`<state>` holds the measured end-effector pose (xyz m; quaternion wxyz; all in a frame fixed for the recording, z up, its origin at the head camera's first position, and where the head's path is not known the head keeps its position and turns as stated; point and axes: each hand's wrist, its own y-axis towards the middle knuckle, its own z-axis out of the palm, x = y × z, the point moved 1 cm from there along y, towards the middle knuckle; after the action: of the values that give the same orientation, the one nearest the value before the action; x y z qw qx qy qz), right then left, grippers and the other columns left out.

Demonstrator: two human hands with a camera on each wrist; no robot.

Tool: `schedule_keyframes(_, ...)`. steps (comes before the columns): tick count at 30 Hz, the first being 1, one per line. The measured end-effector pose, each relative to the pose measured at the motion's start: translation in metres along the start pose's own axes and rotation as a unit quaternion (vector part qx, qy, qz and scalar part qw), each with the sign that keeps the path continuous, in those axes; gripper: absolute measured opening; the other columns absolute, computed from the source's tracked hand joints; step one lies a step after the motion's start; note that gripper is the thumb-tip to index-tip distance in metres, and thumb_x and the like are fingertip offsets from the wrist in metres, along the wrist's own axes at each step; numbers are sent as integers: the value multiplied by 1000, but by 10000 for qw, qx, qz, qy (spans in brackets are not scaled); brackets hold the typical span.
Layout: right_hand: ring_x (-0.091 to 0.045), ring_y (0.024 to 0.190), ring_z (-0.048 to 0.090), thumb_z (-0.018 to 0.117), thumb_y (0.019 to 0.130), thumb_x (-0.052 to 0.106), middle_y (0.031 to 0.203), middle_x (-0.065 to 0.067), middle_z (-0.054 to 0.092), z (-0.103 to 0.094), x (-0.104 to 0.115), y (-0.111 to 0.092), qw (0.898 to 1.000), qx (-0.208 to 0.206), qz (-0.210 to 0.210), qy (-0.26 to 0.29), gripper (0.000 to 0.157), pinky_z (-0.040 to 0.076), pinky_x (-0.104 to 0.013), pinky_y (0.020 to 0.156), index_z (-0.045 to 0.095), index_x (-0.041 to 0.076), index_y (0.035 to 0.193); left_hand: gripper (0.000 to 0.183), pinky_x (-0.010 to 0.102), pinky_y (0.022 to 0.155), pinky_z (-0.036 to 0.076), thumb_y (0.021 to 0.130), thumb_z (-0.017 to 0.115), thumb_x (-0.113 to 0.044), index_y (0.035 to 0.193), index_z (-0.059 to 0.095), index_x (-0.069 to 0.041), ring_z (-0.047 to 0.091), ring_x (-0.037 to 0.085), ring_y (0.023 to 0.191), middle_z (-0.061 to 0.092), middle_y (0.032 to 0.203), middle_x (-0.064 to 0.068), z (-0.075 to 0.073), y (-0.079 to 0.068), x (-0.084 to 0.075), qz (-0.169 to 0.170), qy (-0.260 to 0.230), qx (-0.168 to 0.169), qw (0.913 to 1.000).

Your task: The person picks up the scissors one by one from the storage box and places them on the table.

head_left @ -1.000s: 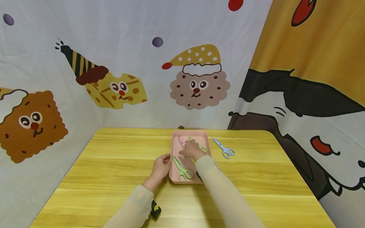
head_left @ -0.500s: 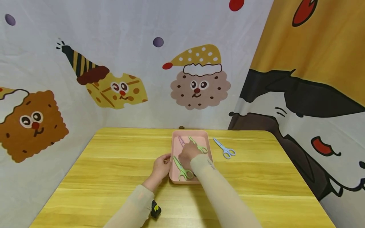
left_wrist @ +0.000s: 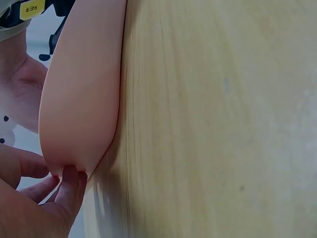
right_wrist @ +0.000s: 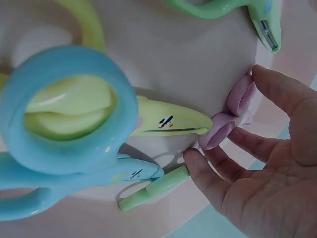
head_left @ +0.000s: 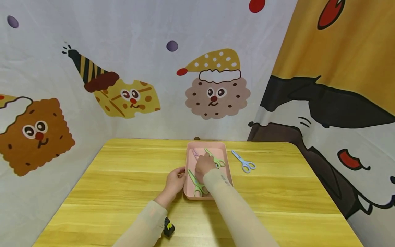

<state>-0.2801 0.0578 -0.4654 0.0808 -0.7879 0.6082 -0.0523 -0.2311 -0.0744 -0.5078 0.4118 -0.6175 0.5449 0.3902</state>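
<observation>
A pink tray [head_left: 218,146] lies on the table with several pairs of scissors in it. My left hand [head_left: 175,180] holds its left wall, thumb and fingers against the side in the left wrist view. Inside the tray, my right hand [head_left: 204,166] has thumb and fingertips around the handles of the purple scissors [right_wrist: 241,94]; their blades point away in the head view. Close to that hand are yellow scissors [right_wrist: 173,118], light-blue scissors [right_wrist: 69,176] and green scissors [right_wrist: 218,10]. Another green pair [head_left: 192,178] rests at the tray's near left.
Blue scissors [head_left: 242,160] lie on the wooden table [head_left: 139,206], right of the tray. Behind the table hangs a white cloth [head_left: 139,41] printed with cartoon figures. A black wrist device [head_left: 168,227] sits at the left cuff.
My right hand has drawn slightly left and nearer inside the tray, and its fingers have closed in around the purple scissors. The left hand stays at the tray's left wall.
</observation>
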Motion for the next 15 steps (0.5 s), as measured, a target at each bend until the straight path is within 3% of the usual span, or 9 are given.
schedule_keyframes(3, -36, 108, 48, 60, 83, 22, 113, -15, 56, -1, -1, 0, 9998, 41, -95, -152, 33, 44, -45, 97, 68, 5, 110, 37, 32, 83, 56, 89, 52, 2, 126, 57, 5, 63, 29, 104, 61, 120, 22, 0, 1, 0, -19, -13, 1, 10000)
schedule_keyframes(7, -37, 116, 49, 59, 82, 19, 117, -17, 57, -4, -2, -3, 10000, 32, 15, 63, 37, 41, -45, 103, 62, 1, 115, 38, 32, 85, 56, 88, 52, 3, 126, 56, 5, 62, 29, 105, 61, 120, 21, 1, 1, 1, -48, -36, -20, 10000)
schedule_keyframes(15, -39, 114, 50, 62, 80, 16, 117, -20, 57, -8, -8, -6, 9965, 142, 74, 818, 35, 42, -49, 102, 64, 2, 112, 38, 32, 83, 56, 88, 52, 3, 126, 55, 7, 63, 30, 104, 61, 120, 23, 1, 1, 2, 12, -137, 33, 9999)
